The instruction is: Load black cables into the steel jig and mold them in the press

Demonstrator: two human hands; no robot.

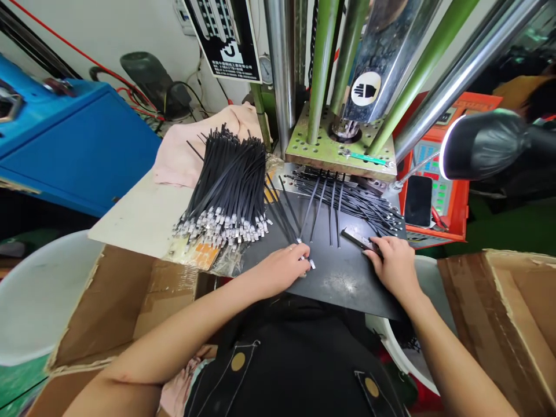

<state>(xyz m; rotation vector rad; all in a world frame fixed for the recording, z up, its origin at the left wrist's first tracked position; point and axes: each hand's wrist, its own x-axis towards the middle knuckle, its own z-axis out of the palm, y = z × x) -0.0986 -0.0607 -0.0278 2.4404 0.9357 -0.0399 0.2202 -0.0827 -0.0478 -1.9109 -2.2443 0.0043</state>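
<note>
My left hand (290, 264) is closed around the white-connector ends of a few flat black cables (282, 211), which fan out from it over the dark mat (343, 275). Some white tips poke out beside its fingers. Between my hands, several thin black strips (332, 208) with small metal tips lie on the mat, running back under the press. My right hand (394, 265) grips a narrow black tool with a metallic upper face (357, 238), pointing left. Its exact kind is hard to make out, and the fingers hide its near end.
A big pile of black cables with white connectors (226, 191) lies left. More strips (369, 205) are heaped before the press plate (339, 153). A lamp (482, 145) and phone (419, 201) stand right. Cardboard boxes (108, 301) flank the table.
</note>
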